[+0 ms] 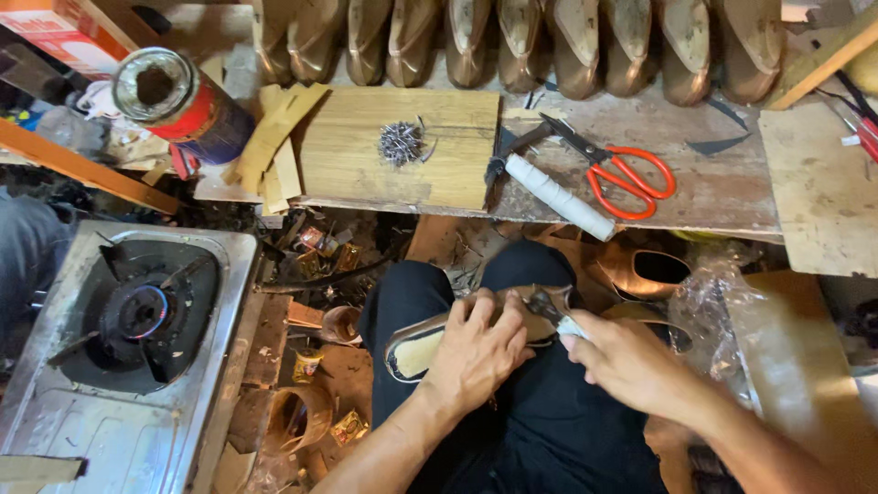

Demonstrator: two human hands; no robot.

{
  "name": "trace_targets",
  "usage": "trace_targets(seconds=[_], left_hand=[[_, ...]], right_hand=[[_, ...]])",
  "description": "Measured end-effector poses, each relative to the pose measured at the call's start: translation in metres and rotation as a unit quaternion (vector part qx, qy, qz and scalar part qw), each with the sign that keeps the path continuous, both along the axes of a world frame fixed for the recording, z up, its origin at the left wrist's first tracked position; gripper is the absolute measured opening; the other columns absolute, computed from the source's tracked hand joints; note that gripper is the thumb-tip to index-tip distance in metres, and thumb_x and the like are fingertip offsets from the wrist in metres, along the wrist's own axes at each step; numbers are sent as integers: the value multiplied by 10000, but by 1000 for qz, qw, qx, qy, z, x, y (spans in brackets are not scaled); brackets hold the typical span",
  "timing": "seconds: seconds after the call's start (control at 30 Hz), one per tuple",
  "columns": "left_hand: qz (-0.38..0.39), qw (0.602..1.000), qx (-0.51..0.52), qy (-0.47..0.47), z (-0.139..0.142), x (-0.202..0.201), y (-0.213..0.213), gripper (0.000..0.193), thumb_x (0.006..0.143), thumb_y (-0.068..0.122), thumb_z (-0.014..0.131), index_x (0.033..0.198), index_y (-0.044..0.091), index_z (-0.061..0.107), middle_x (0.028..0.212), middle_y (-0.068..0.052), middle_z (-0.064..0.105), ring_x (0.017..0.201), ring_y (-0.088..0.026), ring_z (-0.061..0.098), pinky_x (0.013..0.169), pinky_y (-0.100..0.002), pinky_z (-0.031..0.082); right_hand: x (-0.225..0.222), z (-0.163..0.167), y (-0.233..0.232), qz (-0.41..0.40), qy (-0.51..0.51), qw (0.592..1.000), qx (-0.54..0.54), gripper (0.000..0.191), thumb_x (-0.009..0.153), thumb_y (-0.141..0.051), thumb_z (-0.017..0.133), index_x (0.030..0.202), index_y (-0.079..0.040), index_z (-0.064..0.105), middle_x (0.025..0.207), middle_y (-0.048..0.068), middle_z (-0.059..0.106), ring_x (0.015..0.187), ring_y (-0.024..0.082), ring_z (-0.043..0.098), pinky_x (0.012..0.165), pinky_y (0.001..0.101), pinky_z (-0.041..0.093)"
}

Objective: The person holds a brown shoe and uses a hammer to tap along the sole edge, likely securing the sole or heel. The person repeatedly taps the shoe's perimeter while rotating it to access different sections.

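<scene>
A shoe on a last (430, 340) lies sole-up across my knees, its pale insole facing me. My left hand (476, 352) presses down on its middle and holds it steady. My right hand (626, 361) grips a pair of pincers (549, 309) with a white-wrapped handle, the dark jaws biting the bronze upper at the shoe's edge. On the wooden bench ahead sit a pile of small nails (401, 144), a hammer with a white-taped handle (553, 192) and orange-handled scissors (622, 174).
A row of bronze lasted shoes (549, 41) lines the back of the bench. A tin can (178, 101) lies at the left. A single gas burner (137, 316) stands at my left on the floor. More bronze shoes (645, 274) and a plastic bag (722, 311) lie to my right.
</scene>
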State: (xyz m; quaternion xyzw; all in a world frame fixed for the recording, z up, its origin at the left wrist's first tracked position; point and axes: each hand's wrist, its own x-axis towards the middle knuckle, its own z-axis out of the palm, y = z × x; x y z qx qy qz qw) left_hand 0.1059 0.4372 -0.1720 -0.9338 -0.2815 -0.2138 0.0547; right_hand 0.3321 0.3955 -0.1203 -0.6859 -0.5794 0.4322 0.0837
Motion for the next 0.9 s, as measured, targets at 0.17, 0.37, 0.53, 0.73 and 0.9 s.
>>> trace_targets(seconds=[0.17,0.37,0.53,0.73,0.9], left_hand=[[5,1000,-8,11,-2,2,-1,445,900,434,690,1132,56,727,1335,-138,591,1188,-381,516,874,-486,450],[5,1000,-8,-4,-4,8,8,434,903,426,684,1121,52,721,1322,-139,591,1206,-396,518,887,-495,450],[16,999,-28,-6,-5,14,10,446,905,425,688,1133,43,715,1333,-147,575,1233,-392,503,916,-505,449],[11,998,-41,-40,-6,14,14,442,882,418,703,1107,38,709,1289,-148,580,1249,-400,503,990,-510,441],[24,998,-42,-40,-7,15,20,428,896,423,715,1098,45,703,1246,-141,584,1262,-393,508,1026,-499,436]], right_hand=[[3,9,-5,-119,143,965,185,247,991,-247,543,1107,-49,632,794,33,710,596,123,690,539,301,564],[-5,-33,-10,-185,144,972,30,291,1022,-312,548,1011,-33,629,673,99,567,479,185,535,432,319,470],[5,-39,-13,-222,272,907,233,290,1012,-278,499,1063,-29,639,660,56,608,480,109,568,435,268,478],[-2,-39,-4,-159,117,980,-9,324,1003,-330,553,985,-26,663,618,98,576,458,163,566,445,307,466],[1,-47,-4,-265,339,842,325,302,1057,-287,476,1053,-9,596,718,29,607,542,89,601,504,235,503]])
